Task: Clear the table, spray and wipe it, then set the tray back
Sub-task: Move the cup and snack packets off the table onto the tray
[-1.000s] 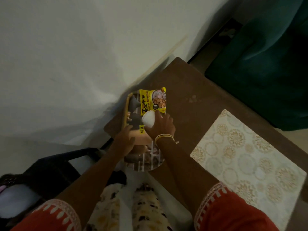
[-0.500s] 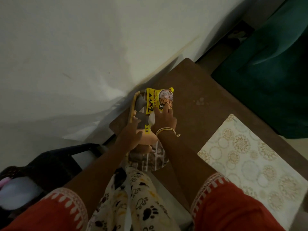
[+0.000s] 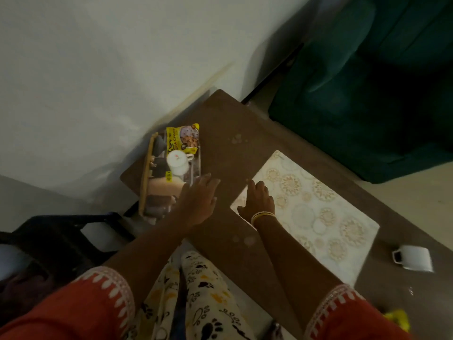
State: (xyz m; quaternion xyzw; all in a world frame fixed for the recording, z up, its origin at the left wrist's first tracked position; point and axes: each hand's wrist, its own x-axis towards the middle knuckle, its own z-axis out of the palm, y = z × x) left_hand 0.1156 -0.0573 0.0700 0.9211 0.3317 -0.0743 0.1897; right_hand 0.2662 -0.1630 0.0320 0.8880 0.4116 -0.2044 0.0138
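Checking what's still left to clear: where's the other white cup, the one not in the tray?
Head view, far right: the white cup lies tipped on its side on the brown table, just past the patterned mat's right corner.

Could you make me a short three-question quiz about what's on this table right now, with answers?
1. True or false: the small white cup stands inside the wooden-edged tray beside the yellow snack packet.
2. Which hand rests on the cream floral-patterned placemat: A) the left hand, B) the right hand, C) neither?
3. Fill in: the white mug near the edge of the brown table lies on its ____.

Key: 1 true; 2 B; 3 side.
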